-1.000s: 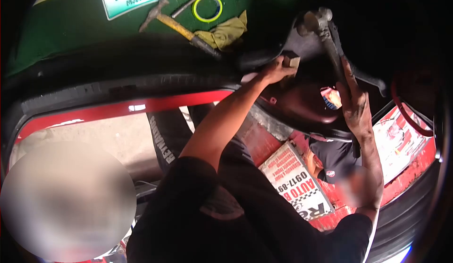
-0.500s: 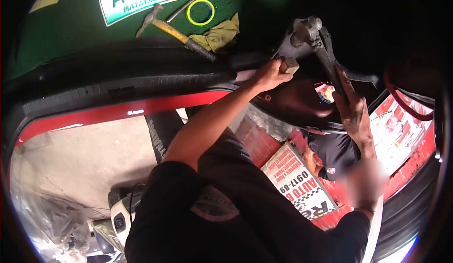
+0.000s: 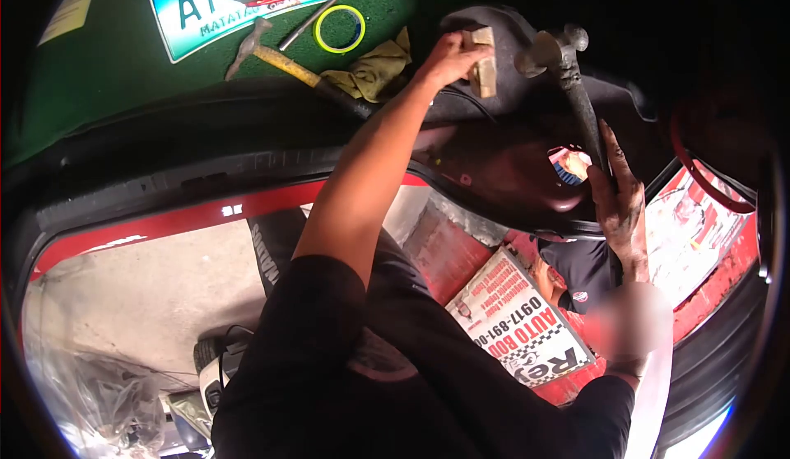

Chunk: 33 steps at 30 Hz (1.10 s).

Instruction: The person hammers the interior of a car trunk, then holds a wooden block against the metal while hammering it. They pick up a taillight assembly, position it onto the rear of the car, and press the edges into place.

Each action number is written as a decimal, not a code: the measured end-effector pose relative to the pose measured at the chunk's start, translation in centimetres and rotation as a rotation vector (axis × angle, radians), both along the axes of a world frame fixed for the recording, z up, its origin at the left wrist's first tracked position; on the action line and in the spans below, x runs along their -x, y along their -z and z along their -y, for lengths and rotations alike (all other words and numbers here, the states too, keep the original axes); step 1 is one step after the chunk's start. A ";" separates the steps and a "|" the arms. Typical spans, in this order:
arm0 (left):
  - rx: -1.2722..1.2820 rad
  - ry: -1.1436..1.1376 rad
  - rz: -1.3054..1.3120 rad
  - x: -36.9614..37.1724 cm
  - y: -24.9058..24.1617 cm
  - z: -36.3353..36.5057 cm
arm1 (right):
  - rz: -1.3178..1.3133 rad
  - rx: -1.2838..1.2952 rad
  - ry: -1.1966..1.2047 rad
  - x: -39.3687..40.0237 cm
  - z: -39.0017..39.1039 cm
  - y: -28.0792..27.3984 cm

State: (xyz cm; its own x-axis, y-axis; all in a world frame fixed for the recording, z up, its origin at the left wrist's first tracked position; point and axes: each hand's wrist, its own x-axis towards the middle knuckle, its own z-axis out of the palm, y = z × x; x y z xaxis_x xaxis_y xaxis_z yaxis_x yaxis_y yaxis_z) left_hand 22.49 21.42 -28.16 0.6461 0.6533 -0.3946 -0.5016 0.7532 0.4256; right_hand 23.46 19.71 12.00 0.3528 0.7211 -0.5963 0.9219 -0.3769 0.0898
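Observation:
My left hand [image 3: 451, 60] is closed round a small wooden block [image 3: 484, 79], held upright over the dark trim liner [image 3: 502, 24] of the car's boot. My right hand [image 3: 619, 204] grips the handle of a ball-peen hammer [image 3: 583, 105]. The hammer's head is up, to the right of the block and apart from it. Below both hands lies the dark red inner body panel [image 3: 510, 167], with a hole through which light shows.
On the green boot carpet lie a yellow-handled hammer [image 3: 284, 64], a yellow tape roll [image 3: 339, 29], a cloth [image 3: 374, 68] and a licence plate [image 3: 185, 27]. A signboard [image 3: 518, 319] is below. Another person's dark sleeve [image 3: 576, 265] shows beyond the panel.
My left hand has moved up and slightly left with the wooden block, which has turned upright. The hammer has shifted a little right, away from the block. The camera view has shifted slightly.

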 end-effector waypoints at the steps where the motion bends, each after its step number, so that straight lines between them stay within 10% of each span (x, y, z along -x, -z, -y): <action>1: -0.101 -0.006 -0.045 -0.7 -0.8 0.3 | -0.023 0.016 -0.030 -0.8 -0.1 0.4; 6: -0.491 0.207 -0.278 1.3 -4.7 3.6 | -0.019 0.061 -0.147 -1.6 -0.1 1.6; 16: -0.453 0.256 -0.380 1.1 -5.3 10.6 | 0.180 0.237 0.060 0.3 0.8 2.1; 19: -0.293 0.233 -0.206 1.1 -5.9 10.6 | -0.125 -0.021 -0.537 -2.4 2.9 4.2; 24: -0.363 0.310 -0.304 1.1 -5.6 11.4 | -0.058 0.187 -0.092 1.4 2.1 1.0; 29: -0.428 -0.006 -0.417 -0.5 -4.6 12.7 | -0.047 -0.181 -0.229 6.3 1.6 -1.9; 33: -0.452 0.197 -0.404 1.4 -6.2 11.2 | -0.128 -0.461 -0.195 6.9 -0.2 -3.0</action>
State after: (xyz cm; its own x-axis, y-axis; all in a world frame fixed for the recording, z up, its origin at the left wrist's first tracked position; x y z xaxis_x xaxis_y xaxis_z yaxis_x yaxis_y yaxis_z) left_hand 21.11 10.23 -21.95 0.6289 0.6964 -0.3457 -0.1050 0.5166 0.8497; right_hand 16.60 19.94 15.01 0.1305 0.9642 -0.2308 0.9717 -0.1706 -0.1631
